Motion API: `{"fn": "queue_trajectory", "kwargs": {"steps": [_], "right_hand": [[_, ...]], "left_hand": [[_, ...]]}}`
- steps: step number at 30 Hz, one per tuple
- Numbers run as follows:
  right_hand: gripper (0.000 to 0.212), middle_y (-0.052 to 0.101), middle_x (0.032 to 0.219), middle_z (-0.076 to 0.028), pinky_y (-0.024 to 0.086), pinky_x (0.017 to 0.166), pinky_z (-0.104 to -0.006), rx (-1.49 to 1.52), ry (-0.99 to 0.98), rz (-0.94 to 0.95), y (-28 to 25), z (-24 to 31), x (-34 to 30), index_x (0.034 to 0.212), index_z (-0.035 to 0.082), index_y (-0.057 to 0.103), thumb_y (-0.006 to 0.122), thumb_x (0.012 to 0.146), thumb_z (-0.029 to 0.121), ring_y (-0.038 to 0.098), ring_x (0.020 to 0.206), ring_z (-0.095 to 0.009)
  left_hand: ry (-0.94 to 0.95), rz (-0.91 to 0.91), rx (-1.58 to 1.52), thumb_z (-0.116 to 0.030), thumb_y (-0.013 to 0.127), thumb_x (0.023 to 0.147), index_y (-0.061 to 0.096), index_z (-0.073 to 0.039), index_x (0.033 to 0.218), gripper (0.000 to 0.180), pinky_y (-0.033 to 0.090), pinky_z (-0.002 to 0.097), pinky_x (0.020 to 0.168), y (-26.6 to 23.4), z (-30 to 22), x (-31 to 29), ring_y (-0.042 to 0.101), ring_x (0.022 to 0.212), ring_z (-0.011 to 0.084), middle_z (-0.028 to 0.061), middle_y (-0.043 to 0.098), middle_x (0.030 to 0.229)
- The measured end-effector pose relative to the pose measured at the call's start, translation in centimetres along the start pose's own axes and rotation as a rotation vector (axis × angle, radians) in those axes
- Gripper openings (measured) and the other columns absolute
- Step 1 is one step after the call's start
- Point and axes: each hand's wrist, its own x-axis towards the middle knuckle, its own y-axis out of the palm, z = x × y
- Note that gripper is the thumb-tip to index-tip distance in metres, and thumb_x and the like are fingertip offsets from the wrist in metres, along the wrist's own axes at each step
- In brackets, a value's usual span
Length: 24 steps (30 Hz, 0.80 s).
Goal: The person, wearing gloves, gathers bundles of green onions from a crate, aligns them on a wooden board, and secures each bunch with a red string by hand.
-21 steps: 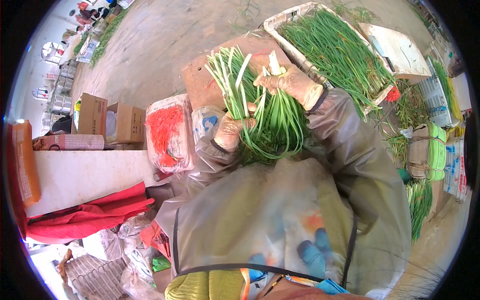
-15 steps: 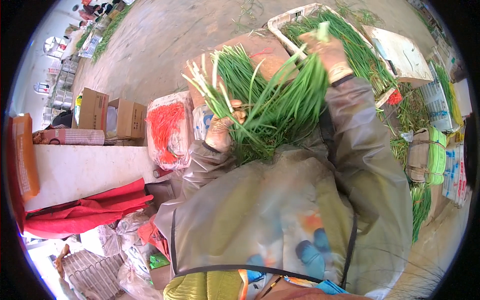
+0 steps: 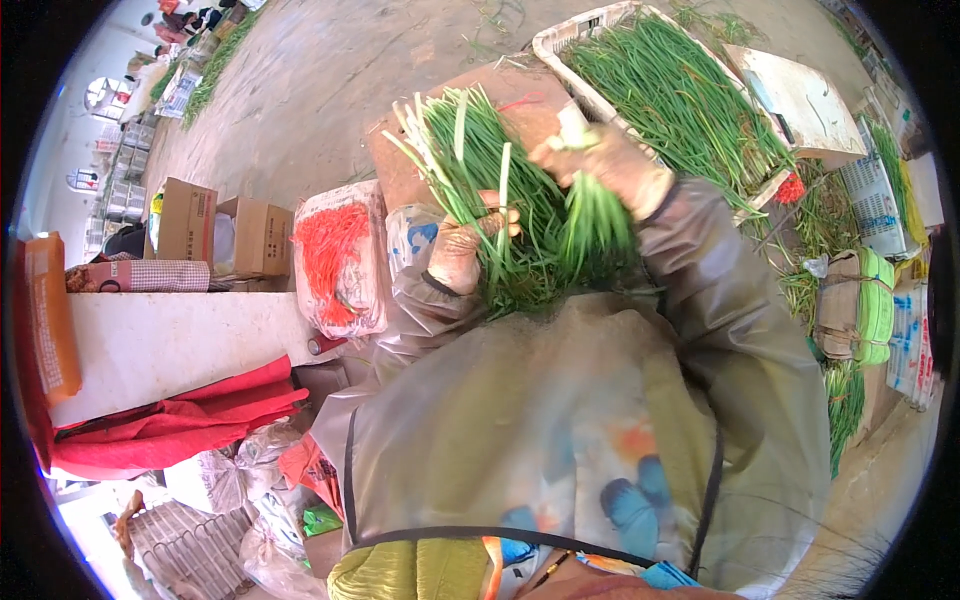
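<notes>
My left hand (image 3: 458,254), in a soiled tan glove, is wrapped round several garlic chive stalks at the left edge of a loose heap. That heap of garlic chives (image 3: 485,150) lies with its pale root ends pointing away, on a brown board (image 3: 400,170) and toward my lap. My right hand (image 3: 622,172), also gloved, grips a smaller bunch of chives (image 3: 597,225) just right of the heap. Its white ends stick out above the fist, and its green leaves hang down, smeared by motion.
A white crate (image 3: 548,48) full of chives stands at the far right, beside a white foam box (image 3: 800,100). To the left, red ties (image 3: 332,255) lie on a whitish wrapped block (image 3: 372,215). Cardboard boxes (image 3: 188,230) and a red cloth (image 3: 190,425) are farther left.
My right hand has come down and left from over the crate, carrying its bunch beside the heap. My left hand has shifted slightly right, and the heap's stalks stand more together.
</notes>
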Motion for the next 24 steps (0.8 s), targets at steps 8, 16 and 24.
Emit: {"fn": "queue_trajectory", "kwargs": {"steps": [8, 16, 24], "right_hand": [[0.029, 0.064, 0.082, -0.007, 0.048, 0.064, -0.0264, -0.388, -0.029, -0.555, -4.6, -3.0, 4.6, 0.096, 0.002, 0.063, 0.066, 0.080, 0.026, 0.059, 0.075, -0.016], [0.026, 0.063, 0.074, -0.004, 0.046, 0.062, -0.0248, -0.180, -0.193, -0.343, -8.3, 2.3, -0.6, 0.093, 0.002, 0.066, 0.064, 0.082, 0.026, 0.058, 0.067, -0.012], [0.029, 0.064, 0.083, -0.009, 0.051, 0.064, -0.0263, 0.081, -0.256, -0.153, -4.7, 2.2, -1.2, 0.097, -0.002, 0.059, 0.063, 0.082, 0.022, 0.061, 0.075, -0.014]], "left_hand": [[0.071, 0.075, 0.149, -0.007, 0.064, 0.078, 0.057, -0.001, 0.103, 0.026, 0.049, 0.0279, 0.066, -1.5, 0.6, -0.3, 0.061, 0.074, 0.0167, 0.0091, 0.064, 0.086], [0.125, 0.078, -0.186, -0.022, 0.063, 0.080, 0.036, -0.005, 0.129, 0.058, 0.049, 0.0357, 0.076, -1.6, 0.8, 0.2, 0.060, 0.088, 0.0260, 0.0159, 0.059, 0.105], [0.115, 0.197, -0.154, -0.036, 0.061, 0.082, 0.034, -0.003, 0.131, 0.065, 0.050, 0.0295, 0.070, -0.7, 0.3, 0.3, 0.061, 0.082, 0.0199, 0.0139, 0.061, 0.101]]}}
